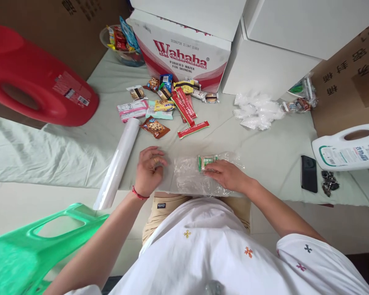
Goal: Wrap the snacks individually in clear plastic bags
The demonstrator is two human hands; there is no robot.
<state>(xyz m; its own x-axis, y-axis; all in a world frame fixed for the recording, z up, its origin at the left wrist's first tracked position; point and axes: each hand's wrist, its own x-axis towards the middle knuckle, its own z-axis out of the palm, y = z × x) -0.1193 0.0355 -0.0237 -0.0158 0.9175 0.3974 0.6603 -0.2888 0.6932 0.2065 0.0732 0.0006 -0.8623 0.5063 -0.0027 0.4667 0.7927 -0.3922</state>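
A small green-and-white snack packet (205, 162) lies on a sheet of clear plastic film (187, 174) at the table's front edge. My right hand (226, 175) comes in from the right, its fingertips holding the packet's near right side. To the left of the film rests my left hand (149, 170), fingers loosely bent and apart from the thumb, with nothing in it. Beside that hand, a roll of clear film (118, 164) slants over the table edge. Beyond both hands lie a brown cookie packet (155, 127) and a red stick packet (193, 130).
Several wrapped snacks (164, 105) are piled before a Wahaha carton (184, 57). Crumpled clear plastic (256, 110) lies right of them. A red jug (39, 78) stands left, a white bottle (349, 148), phone (309, 173) and keys (329, 182) right. A green stool (27, 250) is below left.
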